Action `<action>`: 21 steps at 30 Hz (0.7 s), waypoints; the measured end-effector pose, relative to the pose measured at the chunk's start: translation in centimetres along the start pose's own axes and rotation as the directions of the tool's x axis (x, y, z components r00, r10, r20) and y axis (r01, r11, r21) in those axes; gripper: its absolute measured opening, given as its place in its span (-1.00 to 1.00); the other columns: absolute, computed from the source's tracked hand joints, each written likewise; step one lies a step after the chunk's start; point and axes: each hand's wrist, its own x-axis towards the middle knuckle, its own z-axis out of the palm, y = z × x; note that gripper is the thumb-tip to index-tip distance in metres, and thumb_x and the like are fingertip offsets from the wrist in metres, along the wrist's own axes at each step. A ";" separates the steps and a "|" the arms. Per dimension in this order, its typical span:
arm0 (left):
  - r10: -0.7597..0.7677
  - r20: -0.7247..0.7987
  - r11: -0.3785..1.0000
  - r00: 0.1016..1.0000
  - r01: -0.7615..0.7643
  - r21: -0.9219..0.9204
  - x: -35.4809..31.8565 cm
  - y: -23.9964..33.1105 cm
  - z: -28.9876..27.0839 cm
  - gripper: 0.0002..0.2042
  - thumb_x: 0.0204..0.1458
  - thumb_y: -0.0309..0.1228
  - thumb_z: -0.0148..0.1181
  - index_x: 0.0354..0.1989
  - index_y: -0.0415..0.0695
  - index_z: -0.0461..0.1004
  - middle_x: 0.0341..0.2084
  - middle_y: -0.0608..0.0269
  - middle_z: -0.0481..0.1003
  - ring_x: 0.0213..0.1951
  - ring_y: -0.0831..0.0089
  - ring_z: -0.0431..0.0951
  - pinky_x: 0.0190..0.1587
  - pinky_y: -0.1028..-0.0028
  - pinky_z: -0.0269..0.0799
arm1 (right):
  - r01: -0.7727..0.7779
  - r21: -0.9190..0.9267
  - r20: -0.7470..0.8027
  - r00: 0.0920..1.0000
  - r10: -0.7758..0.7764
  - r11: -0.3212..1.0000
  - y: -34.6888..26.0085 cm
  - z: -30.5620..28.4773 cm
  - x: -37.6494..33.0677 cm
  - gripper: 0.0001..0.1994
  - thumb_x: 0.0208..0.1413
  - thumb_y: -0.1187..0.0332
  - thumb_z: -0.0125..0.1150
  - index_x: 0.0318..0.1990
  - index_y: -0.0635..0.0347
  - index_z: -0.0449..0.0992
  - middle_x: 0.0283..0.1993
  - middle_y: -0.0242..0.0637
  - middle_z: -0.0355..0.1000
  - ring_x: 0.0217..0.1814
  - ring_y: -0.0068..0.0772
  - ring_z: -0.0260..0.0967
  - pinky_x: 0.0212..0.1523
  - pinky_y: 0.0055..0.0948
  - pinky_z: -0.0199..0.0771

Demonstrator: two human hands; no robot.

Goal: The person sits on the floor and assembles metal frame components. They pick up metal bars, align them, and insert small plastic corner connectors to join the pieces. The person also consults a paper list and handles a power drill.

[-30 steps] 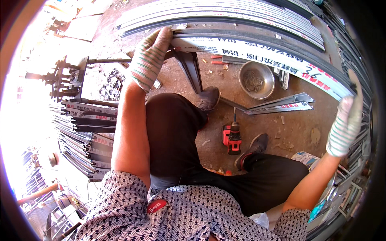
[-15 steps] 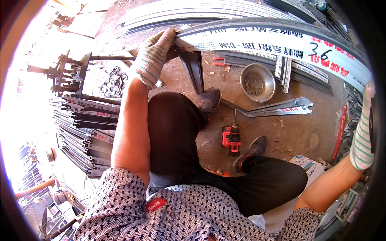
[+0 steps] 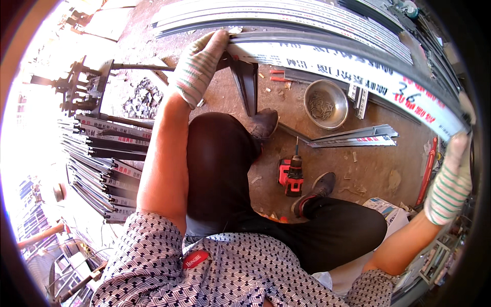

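Observation:
Stretched across in front of me is a long grey metal profile with white printed film and a handwritten mark on its side. At its left end, my left hand, in a striped glove with bare fingertips, is closed round it. My right hand, gloved likewise, grips the far right end near the picture's dark rim, its fingers partly hidden. Under the left end stands a dark angled metal piece, close to my left shoe. Whether the profile touches that piece, I cannot tell.
On the floor lie a red-black cordless drill, a metal bowl of screws or nails and a joined profile corner. Bundled profiles are stacked at left, beside a clamp-like machine. More long profiles lie beyond.
The profile's right end has come lower and nearer to me, with my right hand moving down and slightly left. My left hand has shifted a little up and right, still holding its end.

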 end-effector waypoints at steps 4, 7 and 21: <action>0.015 -0.014 0.998 1.000 -0.014 0.061 0.2 0.6 0.8 -0.64 0.31 -0.15 0.18 0.04 -0.20 0.58 -0.27 0.41 0.59 -0.21 0.63 0.54 -0.05 0.55 0.53 | -0.190 0.193 0.008 0.981 0.192 0.963 2.9 2.6 -4.2 -0.32 0.36 -0.17 0.01 0.34 0.26 0.35 0.22 -0.21 0.39 0.22 -0.38 0.34 0.28 -0.37 0.27; 0.025 -0.093 0.994 0.995 -0.014 0.111 0.8 -0.4 1.3 -0.64 0.31 -0.15 0.18 0.04 -0.19 0.59 -0.29 0.48 0.57 -0.25 0.68 0.49 -0.14 0.61 0.47 | -0.172 0.253 -0.006 0.984 0.180 0.952 4.6 3.9 -6.5 -0.30 0.33 -0.16 0.07 0.34 0.29 0.31 0.28 -0.22 0.35 0.31 -0.37 0.28 0.41 -0.31 0.13; -0.059 -0.181 0.978 0.982 0.094 0.188 1.4 -0.8 0.0 -0.58 0.22 -0.10 0.29 0.13 -0.12 0.57 -0.16 0.31 0.61 -0.15 0.57 0.60 -0.14 0.57 0.59 | -0.298 0.426 0.167 0.954 0.249 0.854 7.0 6.1 -9.3 -0.65 0.42 0.29 0.05 0.27 0.19 0.38 -0.12 -0.49 0.33 -0.21 -0.71 0.15 -0.15 -0.65 0.24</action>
